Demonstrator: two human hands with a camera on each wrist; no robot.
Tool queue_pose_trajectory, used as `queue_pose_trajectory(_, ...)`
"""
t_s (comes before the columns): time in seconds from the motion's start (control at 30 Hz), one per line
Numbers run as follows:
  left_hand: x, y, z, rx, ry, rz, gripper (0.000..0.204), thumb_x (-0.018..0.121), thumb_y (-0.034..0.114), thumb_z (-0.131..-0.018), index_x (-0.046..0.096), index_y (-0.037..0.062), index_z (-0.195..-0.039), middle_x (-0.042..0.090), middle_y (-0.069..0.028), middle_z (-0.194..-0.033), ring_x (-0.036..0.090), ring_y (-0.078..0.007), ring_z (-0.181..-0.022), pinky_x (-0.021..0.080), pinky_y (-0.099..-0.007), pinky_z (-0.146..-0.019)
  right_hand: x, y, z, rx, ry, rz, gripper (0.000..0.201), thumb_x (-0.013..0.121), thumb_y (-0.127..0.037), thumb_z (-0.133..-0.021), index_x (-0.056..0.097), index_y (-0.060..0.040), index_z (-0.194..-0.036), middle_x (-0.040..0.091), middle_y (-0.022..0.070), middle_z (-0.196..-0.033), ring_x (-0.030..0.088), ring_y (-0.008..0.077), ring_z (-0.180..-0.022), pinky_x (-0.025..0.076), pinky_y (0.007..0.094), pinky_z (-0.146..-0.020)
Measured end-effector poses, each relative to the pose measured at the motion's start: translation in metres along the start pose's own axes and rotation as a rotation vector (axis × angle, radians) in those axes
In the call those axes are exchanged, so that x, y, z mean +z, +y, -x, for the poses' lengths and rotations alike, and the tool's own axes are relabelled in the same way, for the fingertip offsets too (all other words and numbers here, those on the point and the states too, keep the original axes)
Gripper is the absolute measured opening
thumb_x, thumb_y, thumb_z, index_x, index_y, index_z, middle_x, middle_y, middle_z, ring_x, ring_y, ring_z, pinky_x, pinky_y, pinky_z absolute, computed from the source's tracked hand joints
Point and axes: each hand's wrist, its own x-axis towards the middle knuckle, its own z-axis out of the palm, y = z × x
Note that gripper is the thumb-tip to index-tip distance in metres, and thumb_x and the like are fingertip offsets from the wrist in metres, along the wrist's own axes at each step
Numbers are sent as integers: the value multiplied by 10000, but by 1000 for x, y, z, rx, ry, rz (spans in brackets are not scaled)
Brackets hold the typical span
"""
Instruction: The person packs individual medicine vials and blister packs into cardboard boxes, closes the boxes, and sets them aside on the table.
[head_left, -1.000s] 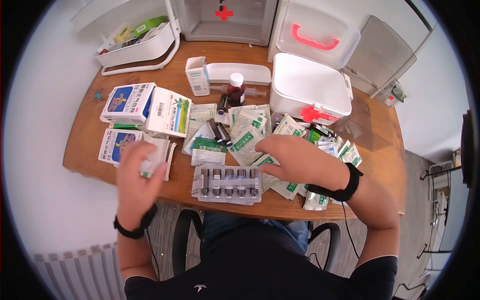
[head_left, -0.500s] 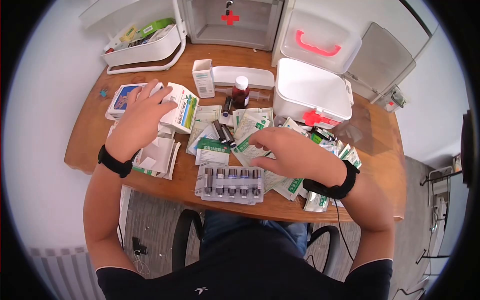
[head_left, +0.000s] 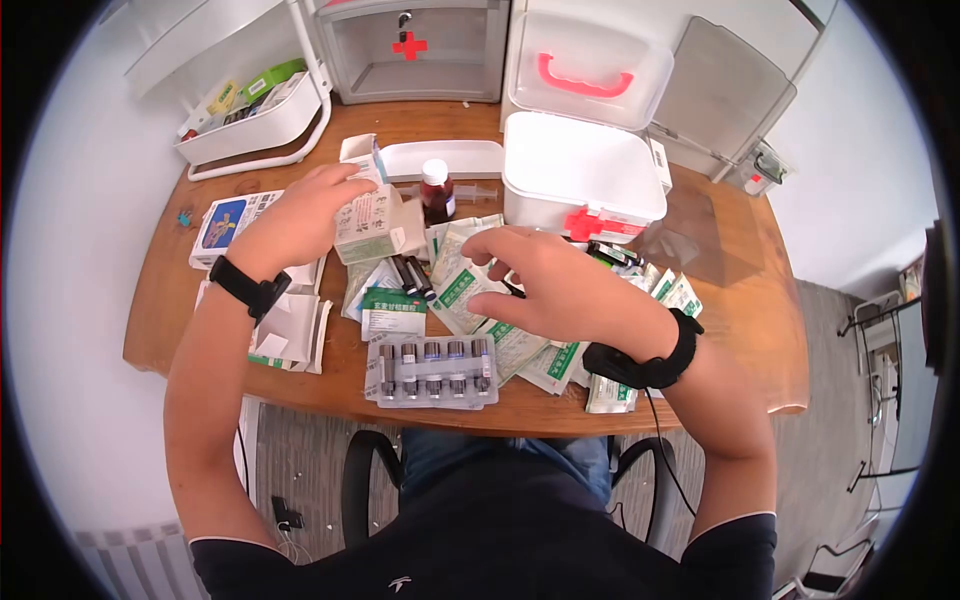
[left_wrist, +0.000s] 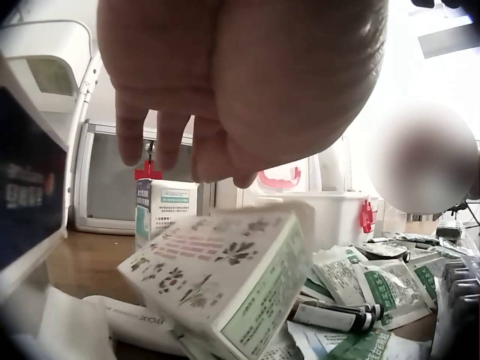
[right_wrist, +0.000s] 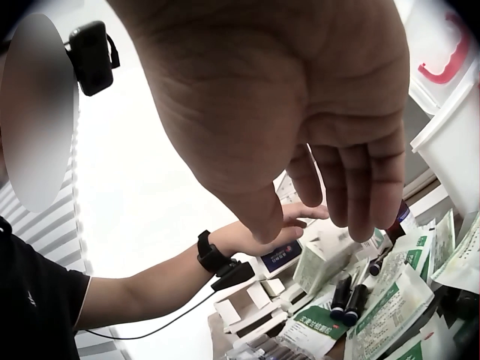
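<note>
My left hand (head_left: 300,220) is over a white medicine box (head_left: 365,230), its fingers extended close above it. In the left wrist view this printed box (left_wrist: 202,270) lies tilted below the palm, and its end flap stands open in the head view. My right hand (head_left: 555,280) hovers with loosely bent fingers over a spread of green-and-white sachets (head_left: 462,290), holding nothing. Between the hands lie two dark vials (head_left: 413,277) and a green sachet packet (head_left: 393,312). Nearest the body is a clear plastic tray of several vials (head_left: 432,372).
An open white first-aid box (head_left: 585,195) stands at the back right, beside a brown bottle (head_left: 437,198) with a white cap. Opened cartons (head_left: 285,330) and a blue-pictured carton (head_left: 225,225) are at left. A white rack (head_left: 250,130) and grey cabinet (head_left: 415,75) stand behind.
My left hand has moved from the near-left carton up to the white box and then rightward. That box has shifted right and turned over onto another face. My right hand stays over the sachets.
</note>
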Motion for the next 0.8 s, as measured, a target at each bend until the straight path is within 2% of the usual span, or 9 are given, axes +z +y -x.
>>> queue_pose_trajectory(0.03,-1,0,-1,-38,-54,-8,651,547,-108,-773,536,94,-1392,484,-216,-1457,455,-394,-1353,373,-421,-1150,0,1,1,6,5,3,439,743,-196,-866,592,30,-1212,673,230,-1087,674,374,-973,534,443,-855)
queue_pose_trajectory(0.17,-9,14,-16,-252,-287,230,859,796,197,-717,426,30,-1473,444,-247,-1484,412,-390,-1399,371,-401,-1150,2,10,-1,48,4,31,484,746,-241,-885,570,23,-1249,677,185,-1117,695,294,-956,565,386,-815)
queue_pose_trajectory(0.27,18,-6,-17,-172,-217,92,982,859,327,-653,411,-4,-1461,470,-250,-1457,448,-377,-1369,398,-417,-1127,0,11,-8,148,-53,-26,510,736,-266,-899,555,23,-1278,681,175,-1128,699,282,-946,565,378,-805)
queue_pose_trajectory(0.5,18,15,-11,-251,-282,20,1123,895,293,-581,317,-2,-1498,463,-269,-1360,507,-424,-1267,446,-432,-1065,12,23,-33,232,-164,-156,635,685,-357,-942,473,14,-1411,685,180,-1120,691,235,-940,553,339,-778)
queue_pose_trajectory(0.6,3,38,3,-361,-139,222,1200,901,265,-561,242,59,-1542,426,-237,-1330,498,-412,-1233,434,-411,-1056,16,20,-44,221,-87,-237,651,659,-367,-966,428,17,-1439,659,192,-1168,686,229,-956,557,327,-762)
queue_pose_trajectory(0.67,2,64,17,-297,144,198,1218,896,265,-587,204,74,-1571,407,-237,-1350,490,-419,-1238,429,-439,-1056,20,16,-48,275,66,-383,699,664,-355,-972,373,79,-1436,632,172,-1177,689,192,-927,583,312,-728)
queue_pose_trajectory(0.7,2,81,24,-293,136,204,1218,896,265,-587,204,74,-1571,407,-237,-1350,490,-419,-1238,429,-439,-1056,16,9,-43,285,68,-386,699,664,-355,-972,373,79,-1436,632,172,-1177,689,192,-927,583,312,-728)
queue_pose_trajectory(0.77,5,119,37,-254,388,40,1228,911,312,-584,221,29,-1559,406,-245,-1361,475,-415,-1247,398,-523,-1035,1,-16,-26,311,79,-602,722,687,-335,-961,358,118,-1416,621,159,-1158,695,174,-869,597,305,-703)
queue_pose_trajectory(0.8,7,132,45,-256,380,50,1228,911,312,-584,221,29,-1559,406,-245,-1361,475,-415,-1247,398,-523,-1035,-4,-24,-16,316,68,-559,689,700,-321,-956,378,65,-1427,611,155,-1171,694,170,-812,588,289,-683)
